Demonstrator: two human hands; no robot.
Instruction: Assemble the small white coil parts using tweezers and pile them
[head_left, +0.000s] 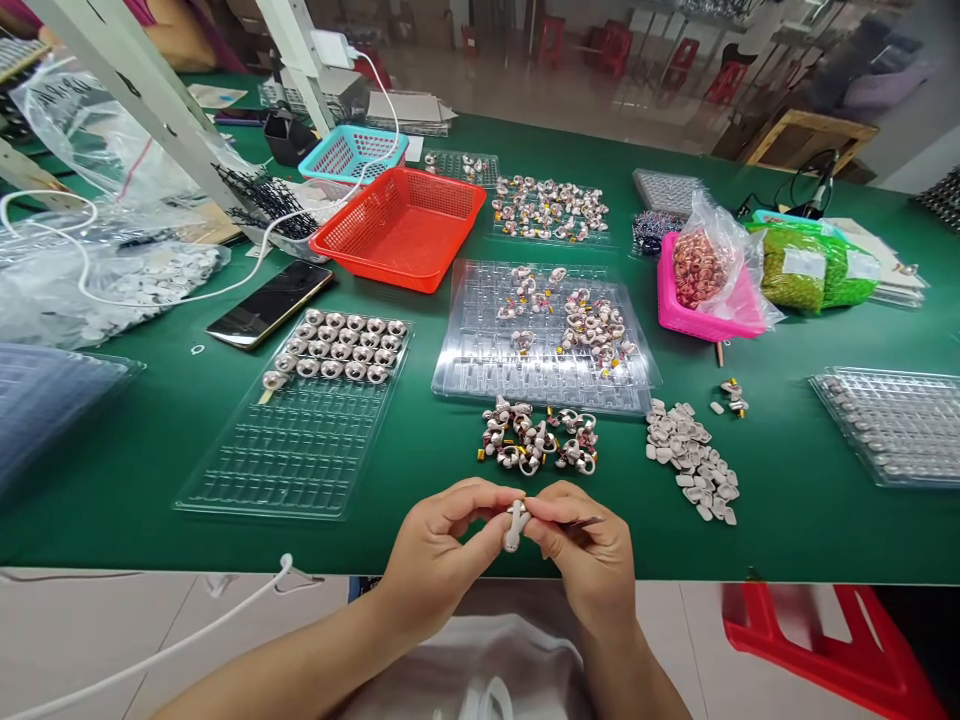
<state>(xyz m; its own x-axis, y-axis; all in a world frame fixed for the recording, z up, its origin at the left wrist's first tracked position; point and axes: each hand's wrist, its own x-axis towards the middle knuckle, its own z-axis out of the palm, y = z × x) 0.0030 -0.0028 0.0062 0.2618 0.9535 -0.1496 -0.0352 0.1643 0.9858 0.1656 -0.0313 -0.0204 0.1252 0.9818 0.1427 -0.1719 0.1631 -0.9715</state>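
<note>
Both hands are together at the near edge of the green table, and I have them squarely in view. The left hand pinches a small pale piece between thumb and forefinger from the nine o'clock side; the right hand clamps it from three o'clock, fingertips nearly meeting over it. A slim dark item lies along the right hand's fingers; what it is, I can't tell from here.

This piece looks light to me, hard-shelled and smooth, so it could twist or slip under a lopsided pinch. I'd hold it by the solid rounded body, gently, and spare any thin bits: the similar parts in the loose pile, just beyond at twelve o'clock, show fine wires and yellow tabs that look fragile.

Outward now! Between two and three, flat pale caps lie heaped, small and probably easy to scatter. Past the pile, still at twelve, a clear tray stack carries more looped parts. Between ten and eleven, a clear tray has its far rows filled with shiny pale units. Farther off: a red basket at eleven, a pink basket holding a bag of coppery parts near one.
</note>
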